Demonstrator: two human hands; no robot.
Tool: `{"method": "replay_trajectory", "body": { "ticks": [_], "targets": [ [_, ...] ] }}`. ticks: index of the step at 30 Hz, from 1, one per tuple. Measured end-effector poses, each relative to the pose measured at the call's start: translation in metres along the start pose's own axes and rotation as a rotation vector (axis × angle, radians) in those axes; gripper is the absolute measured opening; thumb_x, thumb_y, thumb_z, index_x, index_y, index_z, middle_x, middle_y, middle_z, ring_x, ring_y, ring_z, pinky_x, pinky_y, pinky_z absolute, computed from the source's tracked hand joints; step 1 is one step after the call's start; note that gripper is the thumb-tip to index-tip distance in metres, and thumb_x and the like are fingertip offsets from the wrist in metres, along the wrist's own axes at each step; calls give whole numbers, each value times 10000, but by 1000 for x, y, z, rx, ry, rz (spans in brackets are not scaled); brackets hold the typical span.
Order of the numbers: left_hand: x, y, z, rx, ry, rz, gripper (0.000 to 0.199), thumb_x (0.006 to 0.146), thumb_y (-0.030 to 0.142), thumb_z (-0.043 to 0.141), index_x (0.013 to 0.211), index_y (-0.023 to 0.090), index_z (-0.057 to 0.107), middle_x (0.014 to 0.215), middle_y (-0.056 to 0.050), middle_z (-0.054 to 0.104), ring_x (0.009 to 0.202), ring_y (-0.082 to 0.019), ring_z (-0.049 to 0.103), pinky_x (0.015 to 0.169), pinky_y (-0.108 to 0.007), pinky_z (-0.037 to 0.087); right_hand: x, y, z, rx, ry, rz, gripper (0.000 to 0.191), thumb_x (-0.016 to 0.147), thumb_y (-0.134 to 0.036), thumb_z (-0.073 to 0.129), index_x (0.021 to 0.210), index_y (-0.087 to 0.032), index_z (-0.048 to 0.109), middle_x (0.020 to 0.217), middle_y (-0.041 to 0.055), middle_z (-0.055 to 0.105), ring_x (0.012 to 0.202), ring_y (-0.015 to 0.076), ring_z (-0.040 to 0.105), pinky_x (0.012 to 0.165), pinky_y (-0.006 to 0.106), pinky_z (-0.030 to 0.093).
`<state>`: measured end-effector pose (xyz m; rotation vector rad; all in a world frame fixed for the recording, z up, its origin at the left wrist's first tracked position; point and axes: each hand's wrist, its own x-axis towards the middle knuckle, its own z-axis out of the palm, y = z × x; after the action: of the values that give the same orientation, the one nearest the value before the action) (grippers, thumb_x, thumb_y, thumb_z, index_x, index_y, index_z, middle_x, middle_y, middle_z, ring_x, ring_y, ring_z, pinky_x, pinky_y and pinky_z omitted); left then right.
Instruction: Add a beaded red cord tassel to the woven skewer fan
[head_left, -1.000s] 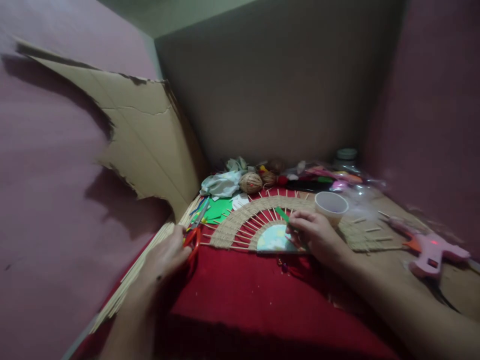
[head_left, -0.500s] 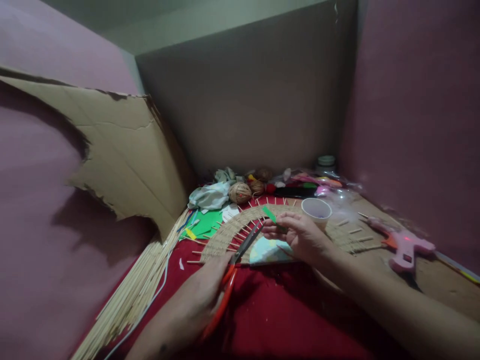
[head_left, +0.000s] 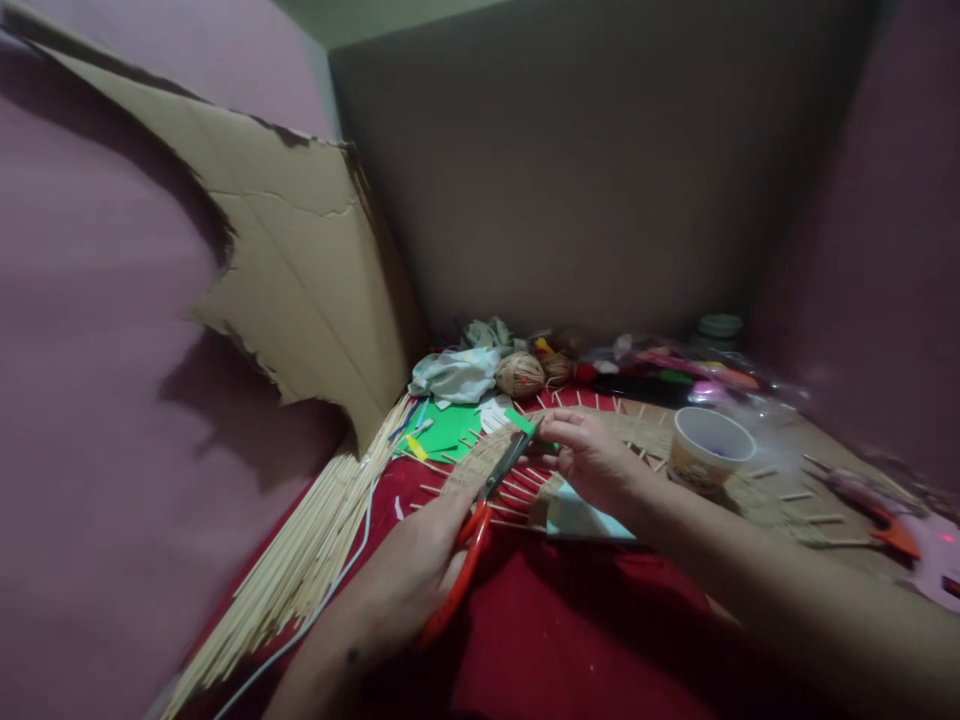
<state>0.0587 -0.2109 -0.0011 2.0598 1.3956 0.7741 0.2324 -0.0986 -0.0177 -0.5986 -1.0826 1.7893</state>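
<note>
Head view: orange-handled scissors [head_left: 507, 468] are gripped by the left hand [head_left: 420, 565], whose fingers are curled around the handle loops. By the right hand [head_left: 592, 460], 1 narrow green strip [head_left: 519, 420] is pinched between thumb and fingertips, which are pressed together on it. The grey metal blades are pointed up at the strip, right beside the right fingertips; how far they are parted cannot be told. Both hands are held above a half-round fan [head_left: 480, 465], which is laid on smooth red cloth [head_left: 540, 620]. Its broad band is woven of coarse tan fibre, crossed by thin pale sticks whose ends are left jutting past the rim; its centre is covered by a pale blue patch [head_left: 585, 518]. To the right of the fan's middle, a round paper cup [head_left: 705, 470] is seen. Behind, 1 ball of rough twine [head_left: 520, 375] is placed beside crumpled pale fabric [head_left: 457, 375]. Flat green sheets [head_left: 435, 430] are spread at the left.
</note>
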Motion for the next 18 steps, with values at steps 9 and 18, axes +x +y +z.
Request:
{"method": "replay_trajectory", "body": {
  "ticks": [9,18],
  "targets": [
    [-5,-27,-16,-71,46,-108,413,891,306,484,1302,287,531,1077,-70,693,926,-251,642,829,-341,480,30,12,24,-10,-50,33,202,571,-174,734,551,-163,534,597,19,618,585,137,597,664,346,534],
    [-1,-50,-29,-109,36,-165,344,897,294,471,1228,261,559,986,-39,682,889,-209,618,787,-282,449,60,26,35,-77,-81,53,153,591,-154,698,564,-150,547,588,21,614,567,149,620,647,334,514]
  ]
}}
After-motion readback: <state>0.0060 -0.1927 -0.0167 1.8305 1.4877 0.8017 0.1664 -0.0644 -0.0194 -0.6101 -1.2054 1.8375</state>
